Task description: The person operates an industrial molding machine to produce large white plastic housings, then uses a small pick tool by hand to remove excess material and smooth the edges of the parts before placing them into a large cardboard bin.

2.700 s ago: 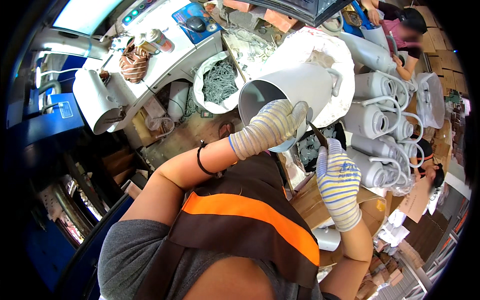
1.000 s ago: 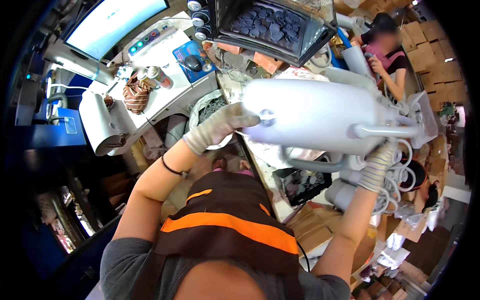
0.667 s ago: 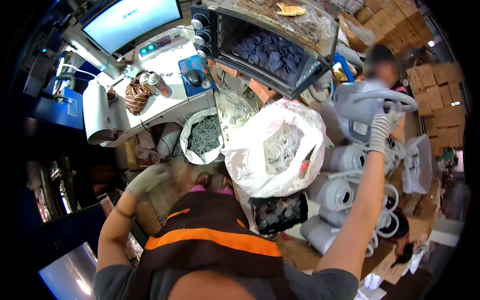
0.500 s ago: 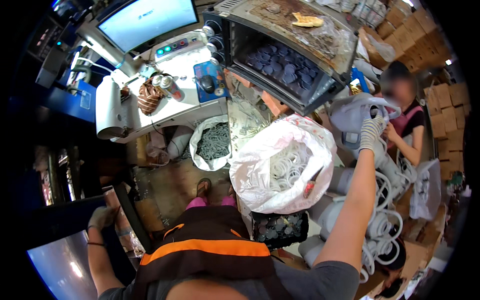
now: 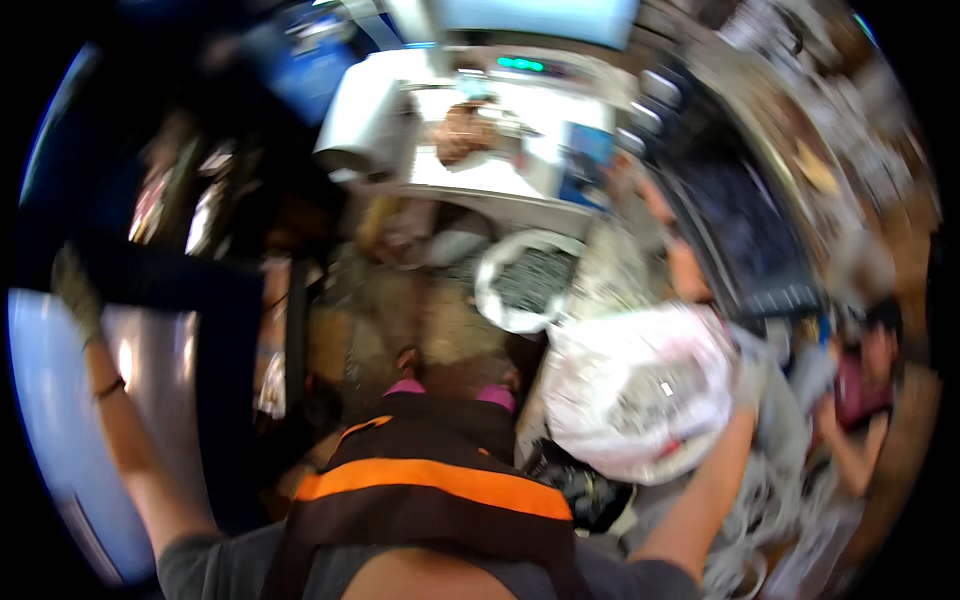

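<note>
My left hand (image 5: 78,292), in a pale glove, is raised at the far left against the dark blue machine (image 5: 150,285), above its shiny metal panel (image 5: 150,370). Motion smears its fingers. On the other side my right hand (image 5: 746,388) is beside the right edge of a big white sack (image 5: 585,395). Its fingers are blurred too, and whether it holds anything is unclear. Pale ring-shaped pieces (image 5: 665,390) lie inside the sack. Just right of this hand are blurred light grey containers (image 5: 785,410).
A smaller white bag (image 5: 490,290) of dark grey pieces stands on the floor ahead. Behind it is a white worktable (image 5: 500,200). An oven-like box (image 5: 735,200) is at the upper right. A co-worker (image 5: 865,390) is at the right, and a black bin (image 5: 590,495) near my waist.
My view has swung left. My left hand has moved outward and up along the machine. My right hand has come down from the grey container near the co-worker to beside the sack.
</note>
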A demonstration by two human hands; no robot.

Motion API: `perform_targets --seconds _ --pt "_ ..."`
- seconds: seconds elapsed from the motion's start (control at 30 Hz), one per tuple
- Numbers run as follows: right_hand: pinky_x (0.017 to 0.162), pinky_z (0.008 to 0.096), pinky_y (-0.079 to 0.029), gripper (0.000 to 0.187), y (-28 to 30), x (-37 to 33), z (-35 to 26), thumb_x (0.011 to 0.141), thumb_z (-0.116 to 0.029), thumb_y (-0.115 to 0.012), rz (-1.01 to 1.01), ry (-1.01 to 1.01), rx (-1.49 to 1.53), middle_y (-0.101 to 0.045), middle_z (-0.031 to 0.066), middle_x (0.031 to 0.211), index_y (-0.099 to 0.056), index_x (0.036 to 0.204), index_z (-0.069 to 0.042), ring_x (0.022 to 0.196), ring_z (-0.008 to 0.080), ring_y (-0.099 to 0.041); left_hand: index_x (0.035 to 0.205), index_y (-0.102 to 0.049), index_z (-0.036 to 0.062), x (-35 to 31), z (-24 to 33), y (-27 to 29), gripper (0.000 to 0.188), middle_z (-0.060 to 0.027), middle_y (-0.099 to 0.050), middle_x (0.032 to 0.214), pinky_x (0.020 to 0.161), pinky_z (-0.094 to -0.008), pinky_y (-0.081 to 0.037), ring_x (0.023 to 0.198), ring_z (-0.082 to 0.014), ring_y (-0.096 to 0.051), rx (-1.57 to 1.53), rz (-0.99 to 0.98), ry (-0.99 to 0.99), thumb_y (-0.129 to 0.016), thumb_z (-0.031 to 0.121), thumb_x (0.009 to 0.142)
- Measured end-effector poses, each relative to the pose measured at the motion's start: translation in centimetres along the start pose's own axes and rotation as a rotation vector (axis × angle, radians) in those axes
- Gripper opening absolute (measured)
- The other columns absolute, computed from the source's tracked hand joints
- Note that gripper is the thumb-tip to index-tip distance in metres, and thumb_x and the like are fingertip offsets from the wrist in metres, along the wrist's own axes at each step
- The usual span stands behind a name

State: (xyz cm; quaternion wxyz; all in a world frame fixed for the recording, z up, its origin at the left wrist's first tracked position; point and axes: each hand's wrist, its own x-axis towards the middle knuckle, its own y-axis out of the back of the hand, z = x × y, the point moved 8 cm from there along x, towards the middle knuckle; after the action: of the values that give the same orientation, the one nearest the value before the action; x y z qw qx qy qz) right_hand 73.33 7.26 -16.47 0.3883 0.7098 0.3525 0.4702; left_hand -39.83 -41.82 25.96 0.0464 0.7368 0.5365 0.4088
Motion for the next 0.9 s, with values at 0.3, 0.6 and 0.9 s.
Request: perform_targets --seconds 0.3,0.6,0.9 --pt "0.098 0.0333 -0.041 0.040 3.3 -22.9 -16.7 0.091 -0.015 -0.056 -0.018 0.211 0.470 -0.057 0.0189 0.123 -0.050 0.127 0.001 0.113 0.0260 -0.054 0.109 -0.062 0.0013 3.4 8.2 -3.1 0.032 -0.0085 -0.069 0.089 0.072 -0.0312 -0.053 0.078 -0.0176 -0.066 -1.644 0.379 1.060 -0.060 0.028 0.091" --pt "0.086 0.0325 -0.048 0.025 10.4 -41.5 -71.0 0.089 -0.011 -0.057 -0.758 0.937 1.081 -0.064 0.0129 0.105 -0.061 0.110 0.002 0.094 0.0201 -0.061 0.088 -0.060 0.0048 3.3 10.2 -0.8 0.018 0.0034 -0.044 0.054 0.043 -0.0215 -0.036 0.045 -0.0064 -0.042 -1.993 0.247 0.919 -0.063 0.023 0.088" --pt "0.072 0.0251 -0.047 0.019 5.8 -58.3 -92.0 0.087 -0.015 -0.063 -1.518 0.885 1.312 -0.064 0.0045 0.082 -0.064 0.099 0.000 0.075 0.0101 -0.057 0.070 -0.059 0.0045 -9.9 7.1 6.5 0.026 -0.0008 -0.052 0.054 0.038 -0.0247 -0.038 0.042 -0.0123 -0.049 -2.419 0.304 0.787 -0.067 0.023 0.085"
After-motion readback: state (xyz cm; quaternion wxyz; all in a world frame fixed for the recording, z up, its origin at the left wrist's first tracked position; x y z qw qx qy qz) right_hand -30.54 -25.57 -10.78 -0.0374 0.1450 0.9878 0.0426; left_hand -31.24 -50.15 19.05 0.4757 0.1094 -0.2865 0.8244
